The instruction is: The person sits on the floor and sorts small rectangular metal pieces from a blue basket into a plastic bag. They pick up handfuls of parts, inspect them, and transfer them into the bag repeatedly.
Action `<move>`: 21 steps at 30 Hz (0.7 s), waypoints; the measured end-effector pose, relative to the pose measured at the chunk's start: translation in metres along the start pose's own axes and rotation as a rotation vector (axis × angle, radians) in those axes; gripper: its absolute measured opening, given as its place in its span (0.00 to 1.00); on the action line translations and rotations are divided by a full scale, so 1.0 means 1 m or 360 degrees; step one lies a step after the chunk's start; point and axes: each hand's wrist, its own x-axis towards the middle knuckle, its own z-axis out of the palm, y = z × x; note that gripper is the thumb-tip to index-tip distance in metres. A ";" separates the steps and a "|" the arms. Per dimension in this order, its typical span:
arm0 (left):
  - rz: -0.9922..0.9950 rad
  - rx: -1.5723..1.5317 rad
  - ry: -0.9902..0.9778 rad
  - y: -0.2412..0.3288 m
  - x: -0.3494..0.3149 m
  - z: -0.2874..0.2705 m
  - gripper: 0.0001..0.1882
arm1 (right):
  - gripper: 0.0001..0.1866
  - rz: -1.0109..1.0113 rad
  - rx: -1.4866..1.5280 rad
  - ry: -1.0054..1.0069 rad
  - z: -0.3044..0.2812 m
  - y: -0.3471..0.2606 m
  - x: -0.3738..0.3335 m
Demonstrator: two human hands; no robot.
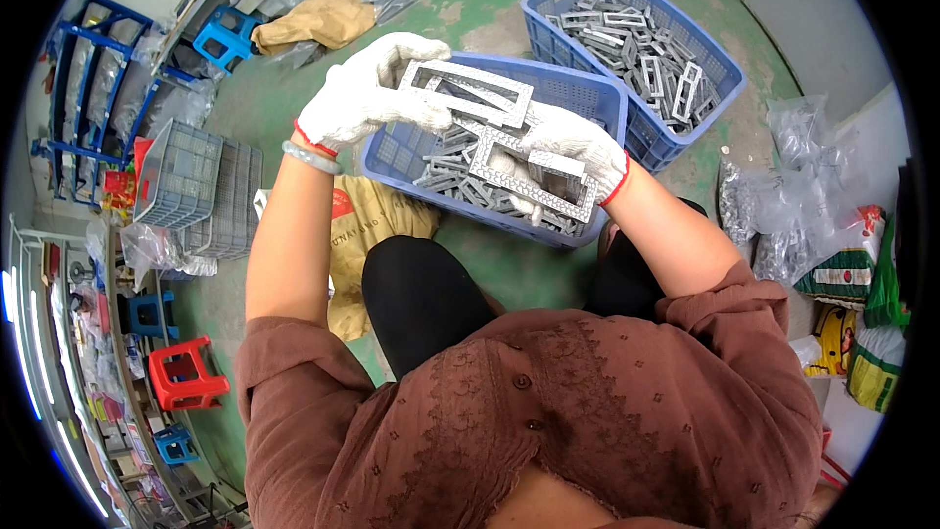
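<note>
My left hand [352,98], in a white knit glove with a red cuff, grips the end of a silver rectangular metal frame [480,75], thumb below and fingers above. A second bar shows through its opening. My right hand [580,149], gloved alike, is closed around another silver metal frame [534,197], and some of its fingers show through the opening. The two frames overlap or nearly touch at their inner ends; I cannot tell if they are joined. Both hands are above a blue plastic basket [599,90] holding many similar metal pieces [453,176].
A second blue basket [727,67] of metal frames stands beyond, to the right. A yellow sack [377,225] lies by my left knee. Grey crates [181,176] and a red stool [186,375] are at the left. Clear plastic bags [798,225] lie at the right.
</note>
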 end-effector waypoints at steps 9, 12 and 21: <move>0.0266 0.0098 0.0563 0.006 -0.029 0.010 0.30 | 0.41 -0.0086 -0.0035 -0.0151 0.017 -0.006 0.003; 0.0268 -0.0034 0.0616 -0.006 -0.031 0.011 0.21 | 0.39 -0.0049 0.0044 -0.0077 0.014 -0.007 0.001; 0.0164 -0.0592 0.0807 -0.032 -0.022 0.028 0.23 | 0.29 0.0017 0.0048 -0.0062 -0.001 -0.004 0.001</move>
